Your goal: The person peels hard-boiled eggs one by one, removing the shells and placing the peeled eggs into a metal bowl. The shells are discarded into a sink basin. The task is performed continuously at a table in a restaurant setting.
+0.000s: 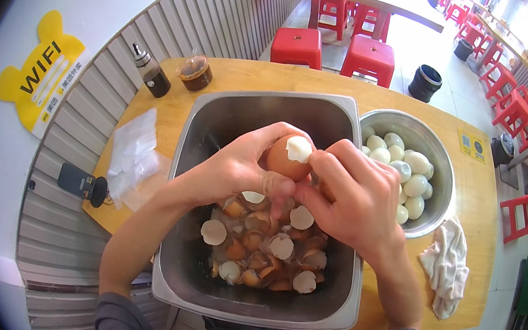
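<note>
My left hand grips a brown boiled egg above a deep rectangular stainless steel pan. Part of the shell is off the egg, baring white at its upper right. Against that bared side press the curled fingers and thumb of my right hand; whether they pinch a loose shell fragment is hidden. Many broken brown eggshells lie in the bottom of the pan, some with their pale insides up. Right of the pan, a round metal bowl holds several peeled eggs.
On the wooden table lie a crumpled white cloth at right and a thin plastic bag at left. A dark sauce bottle and a lidded sauce tub stand at the back left. Red stools are beyond.
</note>
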`<state>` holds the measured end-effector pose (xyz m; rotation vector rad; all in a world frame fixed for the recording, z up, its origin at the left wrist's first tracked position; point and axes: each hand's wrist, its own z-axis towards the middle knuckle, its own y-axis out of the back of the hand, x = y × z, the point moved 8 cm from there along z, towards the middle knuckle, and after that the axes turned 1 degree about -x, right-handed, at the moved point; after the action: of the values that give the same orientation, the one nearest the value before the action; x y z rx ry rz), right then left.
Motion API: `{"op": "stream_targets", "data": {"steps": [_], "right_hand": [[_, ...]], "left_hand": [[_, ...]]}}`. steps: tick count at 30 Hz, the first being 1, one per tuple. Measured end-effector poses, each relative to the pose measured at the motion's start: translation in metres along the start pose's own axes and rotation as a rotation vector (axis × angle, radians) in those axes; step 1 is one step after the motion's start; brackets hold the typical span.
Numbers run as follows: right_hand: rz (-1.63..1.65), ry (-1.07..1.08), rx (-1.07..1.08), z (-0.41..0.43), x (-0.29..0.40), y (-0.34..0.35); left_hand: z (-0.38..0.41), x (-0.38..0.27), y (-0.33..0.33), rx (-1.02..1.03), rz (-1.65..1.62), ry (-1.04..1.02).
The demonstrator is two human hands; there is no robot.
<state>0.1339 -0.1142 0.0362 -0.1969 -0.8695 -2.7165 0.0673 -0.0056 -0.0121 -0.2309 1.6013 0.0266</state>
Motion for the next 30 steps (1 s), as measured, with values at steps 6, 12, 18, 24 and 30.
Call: {"op": "stream_targets", "data": {"steps": [6,12,18,24,30], "right_hand": [[0.124,-0.075,0.010,0.001,-0.009,0.000],[0.089,-0.092,0.011,0.000,-0.009,-0.001],[0.209,-0.088,0.047,0.000,-0.014,-0.001],[0.329,-0.114,0.069,0.000,-0.021,-0.004],[0.433,-0.181,0.096,-0.005,-0.026,-0.008]], "left_hand": [[0.001,0.004,0.003,-0.001,-0.022,0.043],[0.003,0.007,0.004,-0.013,0.025,0.017],[0.003,0.007,0.000,0.004,0.041,0.029],[0.003,0.003,-0.003,-0.026,0.083,0.004],[0.004,0.004,0.001,-0.043,0.072,0.017]]}}
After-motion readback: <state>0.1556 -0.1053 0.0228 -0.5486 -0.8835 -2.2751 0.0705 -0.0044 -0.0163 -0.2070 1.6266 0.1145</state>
